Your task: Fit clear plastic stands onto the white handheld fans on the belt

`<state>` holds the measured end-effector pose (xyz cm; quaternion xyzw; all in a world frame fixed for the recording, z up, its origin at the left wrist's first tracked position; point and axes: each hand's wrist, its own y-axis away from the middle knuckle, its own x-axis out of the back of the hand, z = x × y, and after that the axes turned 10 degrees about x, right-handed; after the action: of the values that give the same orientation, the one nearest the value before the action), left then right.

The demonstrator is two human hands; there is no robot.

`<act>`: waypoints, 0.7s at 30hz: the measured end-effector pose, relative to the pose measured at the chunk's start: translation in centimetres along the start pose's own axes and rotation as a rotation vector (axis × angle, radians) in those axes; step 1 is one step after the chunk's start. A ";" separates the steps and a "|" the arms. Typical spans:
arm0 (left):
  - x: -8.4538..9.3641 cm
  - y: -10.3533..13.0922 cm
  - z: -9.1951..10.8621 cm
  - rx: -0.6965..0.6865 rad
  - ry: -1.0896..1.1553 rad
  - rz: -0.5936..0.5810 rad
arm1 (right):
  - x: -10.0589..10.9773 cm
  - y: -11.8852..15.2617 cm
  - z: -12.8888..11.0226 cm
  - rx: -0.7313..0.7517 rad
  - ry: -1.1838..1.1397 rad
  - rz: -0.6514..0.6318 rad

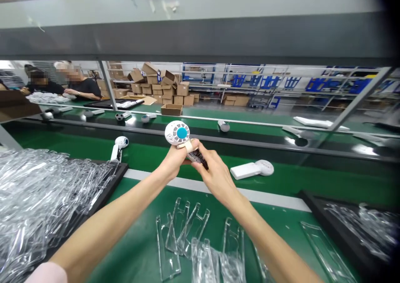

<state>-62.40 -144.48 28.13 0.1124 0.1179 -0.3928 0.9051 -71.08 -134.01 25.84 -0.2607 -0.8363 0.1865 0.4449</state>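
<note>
A white handheld fan (pixel 176 133) with a blue round centre is held up in front of me over the green work surface. My left hand (pixel 175 158) is closed around it just below the fan head. My right hand (pixel 215 172) grips the handle, where dark inner parts show between the fingers. Below my hands, several clear plastic covers (pixel 168 270) lie loose on the green surface. Another white handheld fan (pixel 250 170) rests to the right of my right hand.
A black tray (pixel 120 175) heaped with clear plastic parts (pixel 46 191) stands left. Another black tray (pixel 331 222) sits right. More fans lie along the line, one fan (pixel 116 150) at left. A grey shelf beam (pixel 200 39) crosses above. Two people work at far left; cardboard boxes (pixel 168 89) are stacked behind.
</note>
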 end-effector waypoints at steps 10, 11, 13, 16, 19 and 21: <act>-0.4 -1.3 0.6 -0.381 -0.095 0.212 | -4.1 -6.5 0.9 -0.694 -1.192 0.618; -0.1 -1.4 0.5 -0.431 -0.144 0.217 | -4.3 -7.1 1.0 -0.715 -1.185 0.633; 0.4 -1.5 0.6 -0.517 -0.218 0.223 | -4.7 -8.1 1.2 -0.719 -1.186 0.643; 1.1 -1.6 0.9 -0.561 -0.261 0.225 | -5.5 -9.0 1.4 -0.677 -1.196 0.622; 1.5 -2.0 0.7 -0.578 -0.284 0.243 | -6.8 -9.8 2.0 -0.605 -1.132 0.632; 2.1 -2.7 0.3 -0.579 -0.296 0.243 | -7.9 -10.8 2.7 -0.569 -1.062 0.628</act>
<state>-62.91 -147.80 27.44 -0.1943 0.0778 -0.2445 0.9468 -72.55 -147.57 25.11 -0.4711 -0.8424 0.1826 -0.1875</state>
